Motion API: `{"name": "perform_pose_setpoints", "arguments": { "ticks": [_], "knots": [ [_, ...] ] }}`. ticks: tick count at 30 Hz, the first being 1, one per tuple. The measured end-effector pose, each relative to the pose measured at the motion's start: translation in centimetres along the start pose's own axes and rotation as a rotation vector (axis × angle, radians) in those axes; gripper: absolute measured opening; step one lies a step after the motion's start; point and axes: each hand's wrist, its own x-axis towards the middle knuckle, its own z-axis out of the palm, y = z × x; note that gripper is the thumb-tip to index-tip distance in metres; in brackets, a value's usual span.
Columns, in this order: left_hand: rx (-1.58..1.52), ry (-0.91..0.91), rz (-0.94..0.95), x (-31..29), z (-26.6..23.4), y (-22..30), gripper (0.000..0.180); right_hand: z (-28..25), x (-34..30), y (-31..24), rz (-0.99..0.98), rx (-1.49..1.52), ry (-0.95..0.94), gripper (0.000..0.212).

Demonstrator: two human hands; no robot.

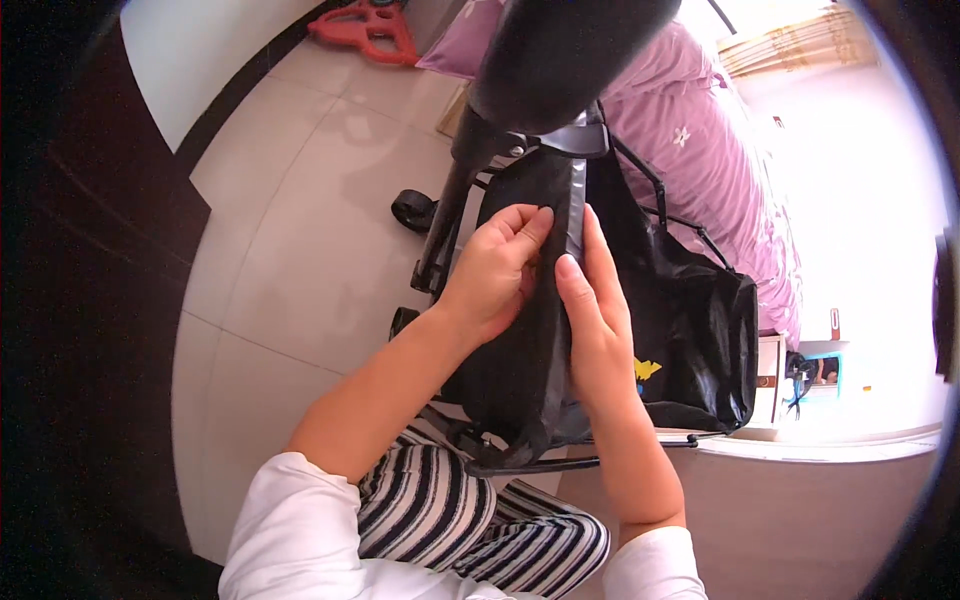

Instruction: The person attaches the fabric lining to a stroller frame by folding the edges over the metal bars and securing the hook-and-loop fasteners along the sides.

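In front of me stands what looks like a black stroller, with a tubular frame [447, 225], a thick padded bar [560, 65] on top and small wheels [413, 210] at its left. Black fabric [515, 375] hangs from it, with a shiny strip [577, 195] running down its edge. My left hand [503, 265] is closed, thumb and index finger pinching the fabric left of this strip. Along the right side of the edge lies my right hand [598, 310], its thumb in front and its fingers behind, gripping the fabric. A wider black panel [705, 340] with a yellow print spreads to the right.
A bed with pink bedding [715, 155] lies beyond the frame on the right. Dark furniture [100, 270] borders the tiled floor [290, 230] at left. At the far end is a red plastic object [372, 32]. My striped trousers [435, 500] show close below the fabric.
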Motion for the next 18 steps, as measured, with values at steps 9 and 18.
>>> {"name": "perform_pose_setpoints", "arguments": {
  "ticks": [9, 18],
  "knots": [
    [0.061, 0.076, 0.024, -0.6, 1.5, 0.3, 0.020, 0.0, -0.4, 1.5, -0.120, -0.103, 0.028, 0.061],
    [0.266, 0.075, 0.072, -0.3, -0.4, 2.0, 0.027, -1.8, -0.3, 3.2, -0.120, -0.155, -0.088, 0.064]
  ]
}}
